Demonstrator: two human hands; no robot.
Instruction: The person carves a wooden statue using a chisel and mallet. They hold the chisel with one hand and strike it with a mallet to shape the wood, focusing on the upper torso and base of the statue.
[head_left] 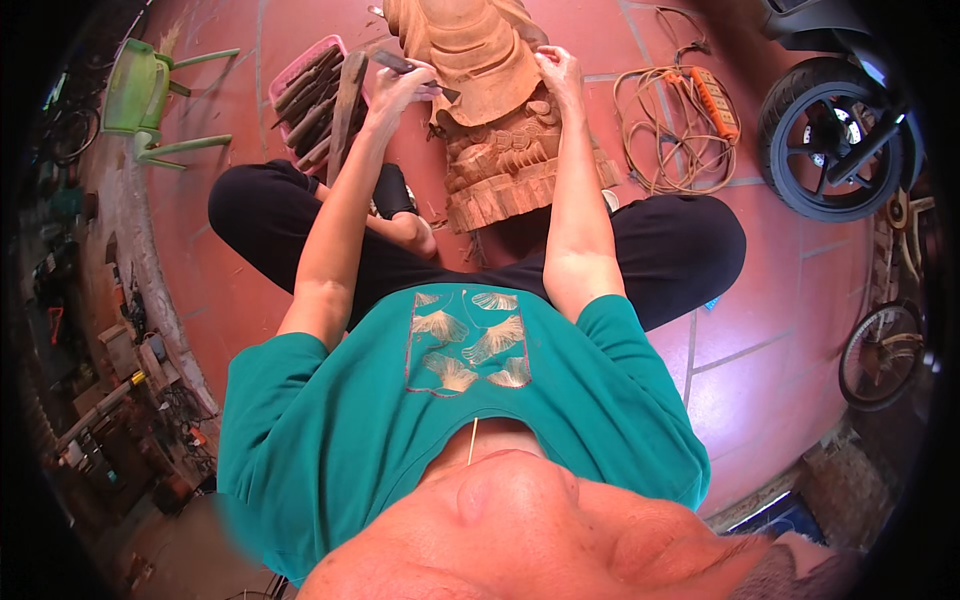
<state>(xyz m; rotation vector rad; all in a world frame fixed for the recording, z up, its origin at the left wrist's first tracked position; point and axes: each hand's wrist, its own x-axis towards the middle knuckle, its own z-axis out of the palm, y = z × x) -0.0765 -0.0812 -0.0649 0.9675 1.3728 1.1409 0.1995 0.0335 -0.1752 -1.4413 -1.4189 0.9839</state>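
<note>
A brown wooden carving (470, 75), with draped folds and a rough carved base (500, 180), stands between my bent legs. My left hand (402, 88) is closed around a chisel (393, 62). Its flat blade (450, 95) rests against the left part of the carving's smooth folds. At the right edge of the carving, my right hand (560, 75) grips the wood with bent fingers. The top of the carving runs out of the picture.
Left of the carving, a pink basket (335, 42) holds several wooden-handled tools, with a wooden mallet-like piece (348, 110) leaning on it. A green plastic chair (137, 90) stands farther left. To the right lie a coiled cord (640, 150), an orange power strip (712, 100) and a motorbike wheel (835, 135).
</note>
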